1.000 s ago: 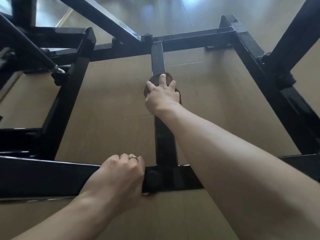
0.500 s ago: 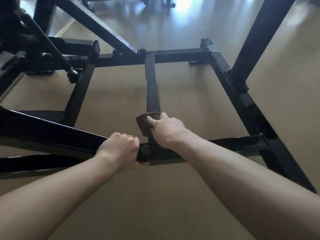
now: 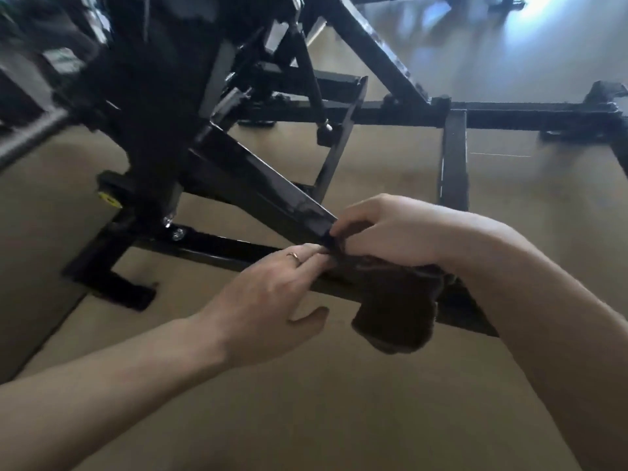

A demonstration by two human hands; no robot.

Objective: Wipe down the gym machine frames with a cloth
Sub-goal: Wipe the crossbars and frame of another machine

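On the left, the black gym machine frame (image 3: 217, 171) stands on a tan floor (image 3: 306, 419), a slanted bar running down toward the hands. The left hand (image 3: 272, 300), wearing a ring (image 3: 294, 255), pinches the dark brown cloth (image 3: 397, 314) at its upper edge with fingertips together. The right hand (image 3: 384, 229) curls its fingers onto the same edge just beside them, and the cloth hangs below both hands, draped over the low crossbar (image 3: 217, 249).

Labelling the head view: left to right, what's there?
Round yellow sticker → silver bolts → left hand with ring → dark brown cloth → right hand → black upright frame bar.
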